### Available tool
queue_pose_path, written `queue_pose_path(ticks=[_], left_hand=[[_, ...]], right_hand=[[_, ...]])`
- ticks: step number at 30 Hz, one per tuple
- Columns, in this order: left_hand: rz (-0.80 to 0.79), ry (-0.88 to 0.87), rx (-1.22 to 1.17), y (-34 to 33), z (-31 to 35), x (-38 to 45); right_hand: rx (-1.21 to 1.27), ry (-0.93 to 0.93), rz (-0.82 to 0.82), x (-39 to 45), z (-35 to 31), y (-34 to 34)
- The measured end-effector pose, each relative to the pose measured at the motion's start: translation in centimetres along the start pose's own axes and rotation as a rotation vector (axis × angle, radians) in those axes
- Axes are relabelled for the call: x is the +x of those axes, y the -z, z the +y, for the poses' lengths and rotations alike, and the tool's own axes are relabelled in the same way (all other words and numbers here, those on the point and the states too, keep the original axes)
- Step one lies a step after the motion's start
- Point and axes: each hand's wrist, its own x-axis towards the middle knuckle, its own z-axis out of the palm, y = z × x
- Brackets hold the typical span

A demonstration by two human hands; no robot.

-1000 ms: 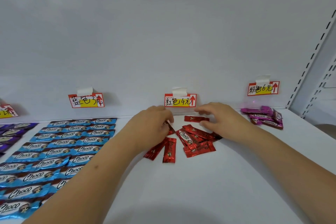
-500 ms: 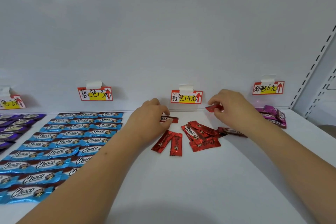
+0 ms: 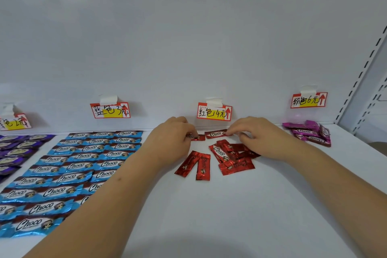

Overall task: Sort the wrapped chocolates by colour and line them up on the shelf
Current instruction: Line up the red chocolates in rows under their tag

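Note:
Under the red price label (image 3: 214, 111) my left hand (image 3: 173, 136) pinches one red chocolate (image 3: 198, 137) flat on the white shelf (image 3: 240, 205). Beside it my right hand (image 3: 253, 134) holds the right end of a second red chocolate (image 3: 215, 133), face up by the back wall. A loose heap of red chocolates (image 3: 232, 157) lies below my right hand. Two more red ones (image 3: 193, 165) lie side by side to its left.
Blue chocolates (image 3: 73, 165) lie in neat rows under the blue label (image 3: 110, 110). Purple ones (image 3: 12, 148) sit at the far left, a pink pile (image 3: 308, 133) under the pink label (image 3: 308, 100) at the right. A slotted upright (image 3: 364, 73) bounds the shelf's right end.
My right hand lifted a red chocolate from the heap and brought it down at the back wall. My left hand slid its red chocolate back beside it.

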Motion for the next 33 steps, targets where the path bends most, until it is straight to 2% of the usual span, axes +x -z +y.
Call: queue_pose_path(ticks=[9, 33], left_hand=[[-0.108, 0.02, 0.05, 0.2, -0.1, 0.0], [-0.145, 0.092, 0.058, 1.4, -1.0, -0.2]], right_hand=[[-0.046, 0.011, -0.087, 0.3, 0.3, -0.6], [-0.082, 0.003, -0.137, 1.6, -1.4, -3.0]])
